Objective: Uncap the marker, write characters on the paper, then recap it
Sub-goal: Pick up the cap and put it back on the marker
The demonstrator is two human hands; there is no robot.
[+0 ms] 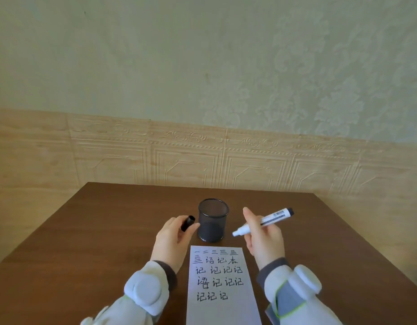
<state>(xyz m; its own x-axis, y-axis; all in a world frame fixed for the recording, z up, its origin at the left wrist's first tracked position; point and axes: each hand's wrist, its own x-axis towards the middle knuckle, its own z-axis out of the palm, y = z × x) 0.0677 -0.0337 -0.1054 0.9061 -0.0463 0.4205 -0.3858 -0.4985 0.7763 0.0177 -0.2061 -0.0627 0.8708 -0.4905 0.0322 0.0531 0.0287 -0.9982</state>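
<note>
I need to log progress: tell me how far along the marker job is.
Done: the marker is uncapped, its bare tip showing, and the paper carries five rows of characters. In hand: the right hand grips the marker above the table, off the paper; the left hand holds the cap beside the pen cup. Left: recapping, after any further writing; I cannot tell whether more is planned.

the white marker [264, 221] with a black end is uncapped, tilted in the air, its tip pointing down-left above the far end of the paper [222, 287]. its black cap [187, 223] is separate, off to the left. the white paper lies flat, five rows of black characters on it.
</note>
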